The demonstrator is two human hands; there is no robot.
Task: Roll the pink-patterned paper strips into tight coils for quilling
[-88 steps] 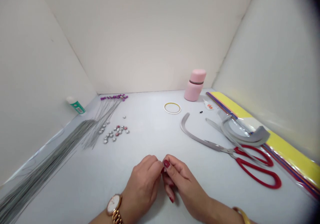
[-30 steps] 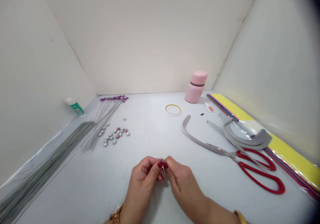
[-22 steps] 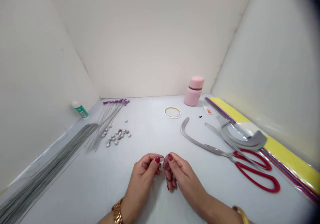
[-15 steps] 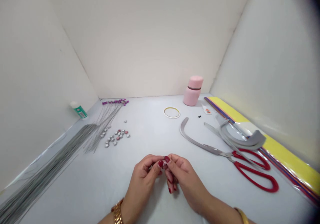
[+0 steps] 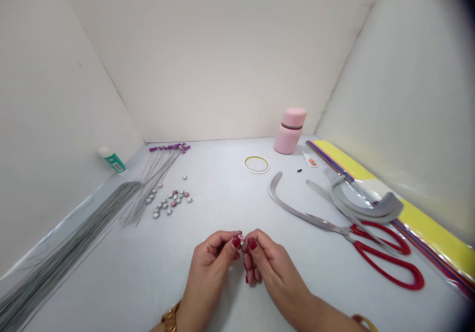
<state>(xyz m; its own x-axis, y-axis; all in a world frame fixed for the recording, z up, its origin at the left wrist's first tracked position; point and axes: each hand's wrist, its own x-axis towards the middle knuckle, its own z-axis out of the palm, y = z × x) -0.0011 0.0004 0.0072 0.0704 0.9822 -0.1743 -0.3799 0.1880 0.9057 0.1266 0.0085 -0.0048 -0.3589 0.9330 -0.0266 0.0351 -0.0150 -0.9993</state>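
Observation:
Low in the middle of the head view, a small pink-and-white folded paper star sits between my fingertips. My left hand pinches it with thumb and forefinger. My right hand is closed against its right side, thumb and forefinger at the star's edge and the other fingers curled below. Fingertips cover most of the star. To the left lies a scattered group of silver and pink paper stars. Purple stars top thin wire stems behind them.
A bundle of grey wires and a glue stick lie left. Right are red-handled scissors, grey paper strips, a tape roll, a pink flask, a small white tube and coloured paper packs.
My right fingertips have drawn slightly back and turned on the star, so more of it shows. My left hand keeps its pinch. The whole view has shifted a little.

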